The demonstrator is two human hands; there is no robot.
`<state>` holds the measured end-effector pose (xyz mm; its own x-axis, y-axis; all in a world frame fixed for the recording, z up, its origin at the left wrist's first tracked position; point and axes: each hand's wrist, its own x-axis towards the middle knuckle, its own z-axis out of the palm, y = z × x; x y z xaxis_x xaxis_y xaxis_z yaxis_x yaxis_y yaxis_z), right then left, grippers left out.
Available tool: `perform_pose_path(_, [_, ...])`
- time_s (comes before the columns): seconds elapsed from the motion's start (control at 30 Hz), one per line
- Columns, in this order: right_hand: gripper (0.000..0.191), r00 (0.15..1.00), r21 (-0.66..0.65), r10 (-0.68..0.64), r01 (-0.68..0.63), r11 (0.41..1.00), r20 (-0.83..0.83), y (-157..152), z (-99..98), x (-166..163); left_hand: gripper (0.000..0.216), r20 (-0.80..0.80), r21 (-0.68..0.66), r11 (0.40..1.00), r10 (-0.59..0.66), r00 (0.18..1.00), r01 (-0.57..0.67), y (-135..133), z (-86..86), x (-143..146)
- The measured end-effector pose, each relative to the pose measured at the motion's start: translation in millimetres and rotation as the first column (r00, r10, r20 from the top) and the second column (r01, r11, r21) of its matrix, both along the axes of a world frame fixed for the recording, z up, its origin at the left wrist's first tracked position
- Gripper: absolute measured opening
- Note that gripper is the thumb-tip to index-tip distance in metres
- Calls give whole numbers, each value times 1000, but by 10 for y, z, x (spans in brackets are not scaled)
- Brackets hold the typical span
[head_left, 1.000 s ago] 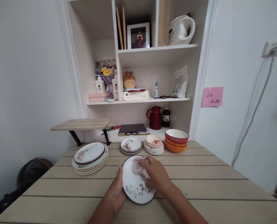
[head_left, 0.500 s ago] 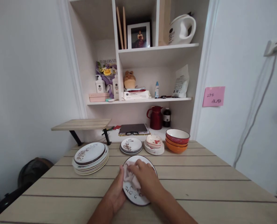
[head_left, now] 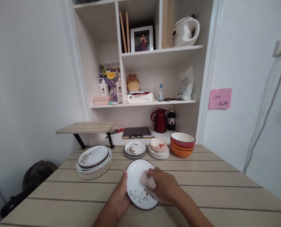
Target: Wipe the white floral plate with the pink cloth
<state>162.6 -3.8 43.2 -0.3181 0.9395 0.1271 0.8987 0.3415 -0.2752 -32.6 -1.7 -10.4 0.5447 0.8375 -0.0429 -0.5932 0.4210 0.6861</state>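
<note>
A white plate with a dark rim and a brown floral pattern is tilted toward me over the near part of the table. My left hand grips its left edge, thumb along the rim and fingers hidden beneath. In my right hand is a bunched pale pink cloth, pressed against the plate's face right of the middle. The fingers of that hand are curled round the cloth and cover part of the plate's right side.
Behind the plate stand a small plate stack, little dishes and stacked bowls. A larger plate stack sits at left, near a raised wooden stand. A red jug stands at the back.
My right hand has slid the cloth from the plate's upper left across to its right side, uncovering more of the face. My left hand keeps its hold. The view has shifted slightly.
</note>
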Motion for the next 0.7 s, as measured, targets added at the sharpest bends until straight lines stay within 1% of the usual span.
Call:
perform_pose_path(0.07, [32, 988, 55, -143, 147, 988, -62, 83, -4, -52, 69, -10, -6, 1000, -4, 1000, 4, -6, 10, 10])
perform_pose_path(0.1, [32, 978, 76, -189, 195, 978, -88, 118, -7, -90, 69, -15, -9, 1000, -4, 1000, 4, -10, 17, 18])
perform_pose_path(0.17, [33, 966, 114, -216, 232, 966, -140, 153, -10, -201, 67, -22, -13, 1000, 4, 1000, -4, -20, 34, 35])
perform_pose_path(0.2, [36, 968, 136, -193, 216, 967, -161, 148, -8, -269, 67, -23, -13, 1000, 16, 1000, -17, -26, 42, 43])
perform_pose_path(0.27, [45, 980, 192, -73, 108, 975, -184, 93, 7, -415, 65, -27, -10, 999, 52, 998, -53, -36, 53, 59])
perform_pose_path(0.3, [49, 984, 222, 18, 22, 975, -180, 49, 20, -482, 65, -28, -7, 998, 68, 997, -69, -42, 55, 64])
perform_pose_path(0.37, [53, 969, 264, 197, -154, 952, -147, -49, 49, -584, 66, -29, -6, 995, 95, 995, -95, -55, 58, 72])
perform_pose_path(0.43, [50, 943, 267, 307, -265, 927, -127, -127, 75, -629, 69, -14, -7, 994, 111, 994, -112, -71, 62, 75])
perform_pose_path(0.47, [46, 937, 261, 325, -284, 923, -130, -147, 85, -630, 70, -6, -4, 993, 117, 993, -117, -79, 64, 76])
perform_pose_path(0.5, [41, 938, 258, 319, -277, 926, -137, -154, 91, -619, 71, -1, 2, 993, 121, 993, -121, -85, 67, 76])
perform_pose_path(0.57, [35, 956, 261, 257, -213, 941, -145, -125, 97, -570, 71, -12, 14, 991, 133, 991, -133, -90, 64, 75])
perform_pose_path(0.7, [44, 991, 294, 75, -41, 955, -107, 16, 86, -386, 68, -33, 17, 990, 141, 990, -140, -67, 29, 60])
